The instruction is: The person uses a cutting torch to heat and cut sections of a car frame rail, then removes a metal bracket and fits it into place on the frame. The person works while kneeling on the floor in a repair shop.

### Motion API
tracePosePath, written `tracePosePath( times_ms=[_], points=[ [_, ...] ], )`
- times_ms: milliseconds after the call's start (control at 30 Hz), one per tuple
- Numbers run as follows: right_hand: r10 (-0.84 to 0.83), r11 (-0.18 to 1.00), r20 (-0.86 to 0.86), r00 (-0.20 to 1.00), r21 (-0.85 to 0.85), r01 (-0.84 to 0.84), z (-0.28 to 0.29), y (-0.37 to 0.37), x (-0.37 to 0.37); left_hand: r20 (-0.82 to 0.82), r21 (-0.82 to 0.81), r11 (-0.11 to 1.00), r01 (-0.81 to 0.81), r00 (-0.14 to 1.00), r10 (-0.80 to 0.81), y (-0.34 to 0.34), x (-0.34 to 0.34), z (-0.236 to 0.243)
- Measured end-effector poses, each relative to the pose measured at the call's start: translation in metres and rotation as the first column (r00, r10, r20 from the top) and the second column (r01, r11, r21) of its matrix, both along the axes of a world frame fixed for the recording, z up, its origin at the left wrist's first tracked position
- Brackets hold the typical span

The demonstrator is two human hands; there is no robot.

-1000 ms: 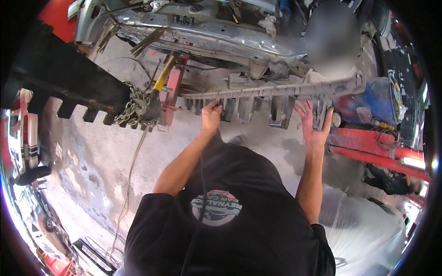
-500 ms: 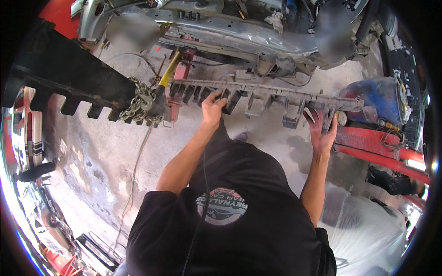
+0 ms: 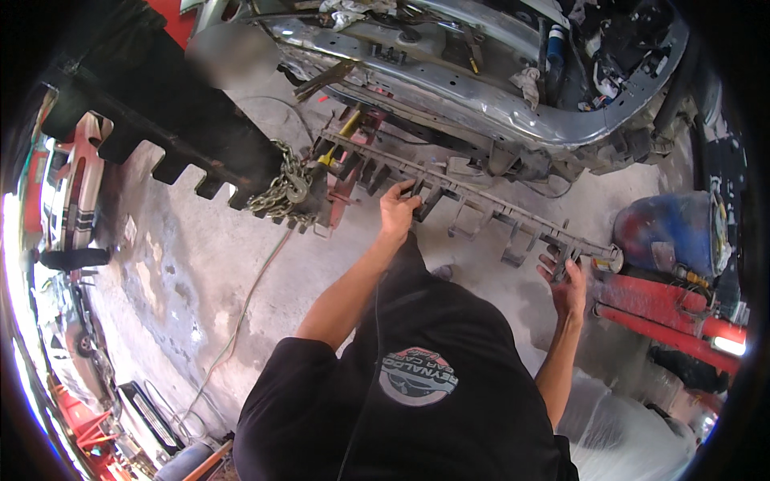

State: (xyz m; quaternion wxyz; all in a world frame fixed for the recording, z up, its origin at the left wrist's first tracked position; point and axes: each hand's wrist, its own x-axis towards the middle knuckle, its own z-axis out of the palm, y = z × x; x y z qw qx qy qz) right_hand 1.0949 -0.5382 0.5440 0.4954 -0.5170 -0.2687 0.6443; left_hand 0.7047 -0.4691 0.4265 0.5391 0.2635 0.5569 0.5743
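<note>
A long grey plastic bumper bracket (image 3: pixel 487 206) with several box-like tabs stretches across in front of me, slanting down toward the right. My left hand (image 3: pixel 399 212) grips one of its tabs left of the middle, thumb and fingers closed round the plastic. Near the right end, my right hand (image 3: pixel 568 282) holds another tab from below, thumb on one side and fingers on the other. Just beyond the bracket lies the dented metal front frame (image 3: pixel 489 96) of a car. The bracket's far left end lies by a yellow bar (image 3: pixel 350 124).
A black steel beam (image 3: pixel 184 120) with a notched edge and a heap of chain (image 3: pixel 289 188) stands at left. To the right are a blue drum (image 3: pixel 670 232) and a red metal frame (image 3: pixel 654 297). A hose (image 3: pixel 233 341) runs over the concrete floor (image 3: pixel 192 272).
The view has shifted, so the bracket now slants down to the right instead of lying nearly level. My right hand's spread fingers have drawn in around the tab. The left hand keeps its grip.
</note>
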Motion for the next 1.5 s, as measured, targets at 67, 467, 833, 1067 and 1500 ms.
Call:
tracePosePath(
  times_ms=[67,467,833,1067,1500],
  points=[
    [0.0,1.0,-0.036,0.999,0.013,0.001,-0.013,0.001,-0.003,0.042,-0.01,1.0,-0.006,0.999,0.007,0.003,-0.007,-0.004],
    [0.145,0.987,-0.14,0.98,-0.043,-0.152,-0.038,0.009,-0.023,0.194,-0.106,0.991,-0.081,0.976,0.1,0.008,-0.046,-0.039],
    [0.122,0.992,-0.27,0.955,0.009,-0.125,-0.063,0.008,-0.063,0.244,-0.194,0.931,-0.308,0.905,0.35,0.021,-0.054,0.001],
    [0.162,0.986,-0.314,0.935,0.016,-0.166,-0.065,0.016,-0.071,0.555,-0.306,0.921,-0.24,0.741,0.377,0.014,-0.064,-0.035],
    [0.174,0.981,-0.384,0.907,-0.007,-0.191,-0.089,0.039,-0.062,0.566,-0.214,0.967,-0.139,0.789,0.239,0.035,-0.085,-0.046]
  ],
)
